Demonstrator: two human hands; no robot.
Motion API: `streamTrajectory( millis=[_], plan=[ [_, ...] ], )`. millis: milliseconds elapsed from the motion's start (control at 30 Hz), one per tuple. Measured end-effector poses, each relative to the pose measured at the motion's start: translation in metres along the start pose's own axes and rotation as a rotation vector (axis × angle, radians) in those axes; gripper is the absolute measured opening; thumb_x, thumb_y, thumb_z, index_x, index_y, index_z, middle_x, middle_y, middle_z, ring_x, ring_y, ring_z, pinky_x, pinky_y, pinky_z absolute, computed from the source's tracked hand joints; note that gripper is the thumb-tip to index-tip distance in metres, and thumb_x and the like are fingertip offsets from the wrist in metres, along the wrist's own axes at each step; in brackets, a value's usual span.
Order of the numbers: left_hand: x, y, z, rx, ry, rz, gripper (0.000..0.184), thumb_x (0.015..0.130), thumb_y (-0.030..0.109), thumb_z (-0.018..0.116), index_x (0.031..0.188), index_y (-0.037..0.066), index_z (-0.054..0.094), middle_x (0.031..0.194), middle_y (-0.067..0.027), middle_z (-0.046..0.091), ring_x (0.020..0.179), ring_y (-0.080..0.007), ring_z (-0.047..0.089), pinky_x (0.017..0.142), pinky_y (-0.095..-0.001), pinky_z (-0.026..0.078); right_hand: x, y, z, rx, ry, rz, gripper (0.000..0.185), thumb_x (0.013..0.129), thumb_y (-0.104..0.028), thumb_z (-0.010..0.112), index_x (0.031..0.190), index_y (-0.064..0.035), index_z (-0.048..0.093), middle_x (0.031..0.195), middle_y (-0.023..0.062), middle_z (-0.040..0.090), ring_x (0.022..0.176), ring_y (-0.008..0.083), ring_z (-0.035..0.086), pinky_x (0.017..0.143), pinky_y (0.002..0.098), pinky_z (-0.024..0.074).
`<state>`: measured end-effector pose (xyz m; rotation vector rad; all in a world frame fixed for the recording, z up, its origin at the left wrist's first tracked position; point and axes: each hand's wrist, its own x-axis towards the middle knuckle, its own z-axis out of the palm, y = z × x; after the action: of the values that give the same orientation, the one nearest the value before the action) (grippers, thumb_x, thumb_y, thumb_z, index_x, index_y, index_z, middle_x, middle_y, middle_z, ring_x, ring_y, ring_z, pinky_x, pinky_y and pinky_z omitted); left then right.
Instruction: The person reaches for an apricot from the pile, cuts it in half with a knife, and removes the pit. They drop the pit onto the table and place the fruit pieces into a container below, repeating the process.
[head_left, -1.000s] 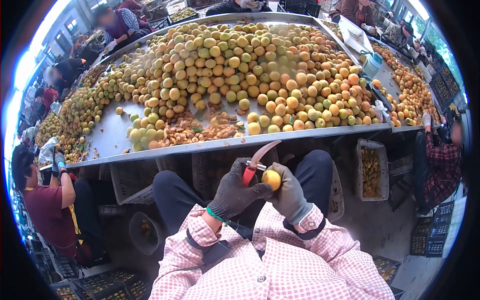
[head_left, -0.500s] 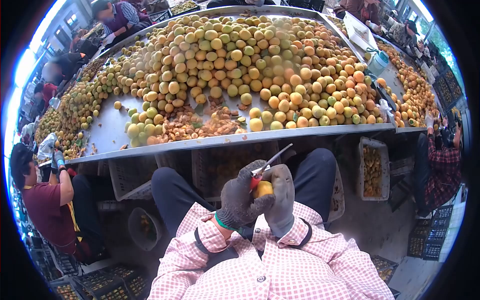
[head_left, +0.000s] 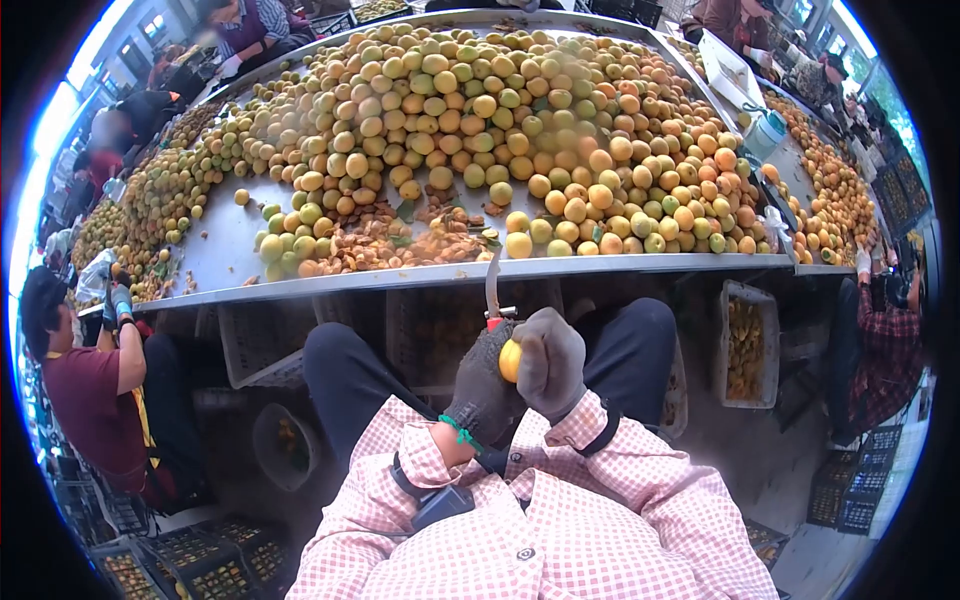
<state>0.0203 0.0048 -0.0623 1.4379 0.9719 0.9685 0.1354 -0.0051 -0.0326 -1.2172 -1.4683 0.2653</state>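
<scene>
Brown fruit scraps (head_left: 365, 252) lie by the table's (head_left: 400, 280) front rim. The left hand (head_left: 484, 385) clasps a knife (head_left: 492, 290), blade up; beside it, the right hand (head_left: 551, 365) grasps one yellow fruit (head_left: 511, 360) (its cut, if any, seems hidden by gloves). Some work looks done, judging by those scraps; a big heap of whole fruit (head_left: 600, 195) remains.

Left hand (head_left: 484, 385): was gloved and curled
Right hand (head_left: 550, 366): was curled close beside it
Arms (head_left: 640, 470): were angled inward
</scene>
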Motion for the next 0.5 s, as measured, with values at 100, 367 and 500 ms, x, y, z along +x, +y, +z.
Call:
streamTrajectory(
  millis=[100, 367, 500],
  plan=[
    [0.020, 0.063, -0.016, -0.328, 0.019, -0.596, 0.063, 0.067, 0.032, 0.080, 0.120, 0.012, 0.052, 0.105, -0.0168, 0.062, 0.092, -0.0347, 0.064, 0.077, -0.0362, 0.051, -0.001, -0.001, 0.011, 0.336, 0.103, 0.457, 0.018, 0.093, -0.021, 0.050, 0.083, -0.0057, 0.054, 0.074, 0.0106, 0.055, 0.062, 0.0249, 0.054, 0.061, 0.0283, 0.0460],
    [0.015, 0.055, -0.024, 0.285, -0.145, 0.298, 0.065, 0.073, 0.037, 0.075, 0.125, 0.009, 0.049, 0.095, -0.0177, 0.065, 0.086, -0.0327, 0.067, 0.073, -0.0386, 0.052, -0.007, -0.036, 0.002, -0.029, 0.041, 0.266, 0.029, 0.098, -0.022, 0.036, 0.089, -0.0008, 0.053, 0.085, 0.0126, 0.053, 0.076, 0.0254, 0.053, 0.072, 0.0306, 0.0430],
    [0.004, 0.061, -0.009, 0.005, -0.046, 0.082, 0.049, 0.079, 0.026, 0.070, 0.120, 0.006, 0.052, 0.098, -0.0177, 0.064, 0.088, -0.0305, 0.066, 0.074, -0.0365, 0.051, -0.007, -0.038, 0.007, 0.264, 0.230, 0.246, 0.027, 0.097, -0.021, 0.040, 0.083, -0.0022, 0.053, 0.074, 0.0116, 0.050, 0.064, 0.0206, 0.052, 0.061, 0.0322, 0.0406]
  ],
)
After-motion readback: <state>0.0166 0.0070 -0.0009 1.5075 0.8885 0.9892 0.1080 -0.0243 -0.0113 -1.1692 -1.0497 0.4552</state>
